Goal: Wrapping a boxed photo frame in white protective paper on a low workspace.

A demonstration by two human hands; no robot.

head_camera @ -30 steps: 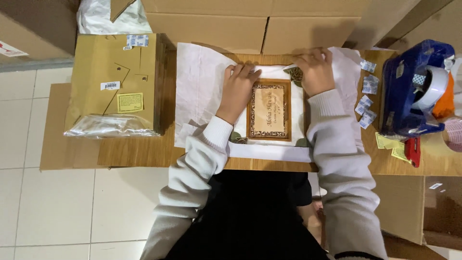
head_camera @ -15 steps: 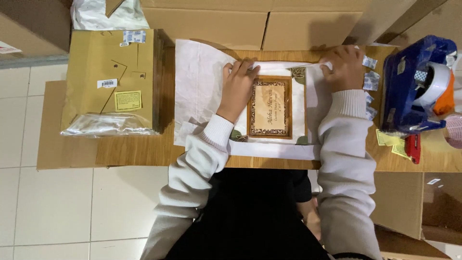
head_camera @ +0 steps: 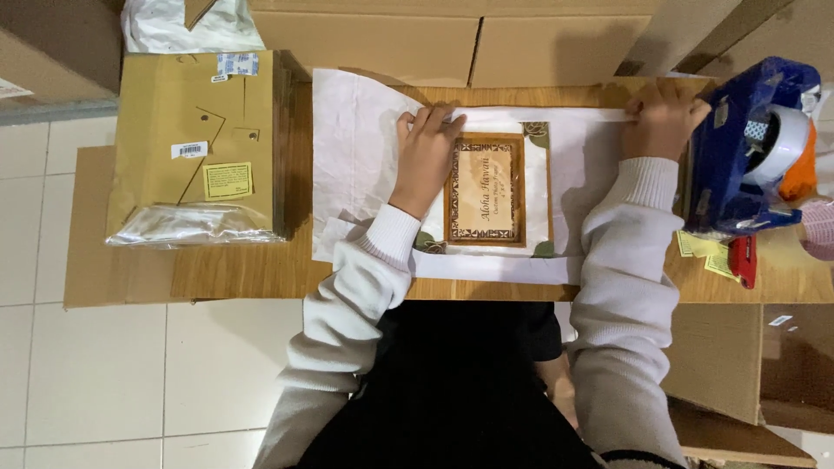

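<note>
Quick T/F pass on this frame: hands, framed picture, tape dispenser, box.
1. The left hand lies flat on the wooden-framed picture. True.
2. The right hand holds the blue tape dispenser. False: it rests at the far right corner of the white wrapping paper, beside the dispenser.
3. The flat brown cardboard box sits left of the paper. True.
4. The picture is fully wrapped. False: its front shows uncovered.

The right hand [head_camera: 662,117] slid away from the picture frame [head_camera: 486,191], drawing the white wrapping paper [head_camera: 586,165] outward until it reached beside the blue tape dispenser [head_camera: 738,148].
</note>
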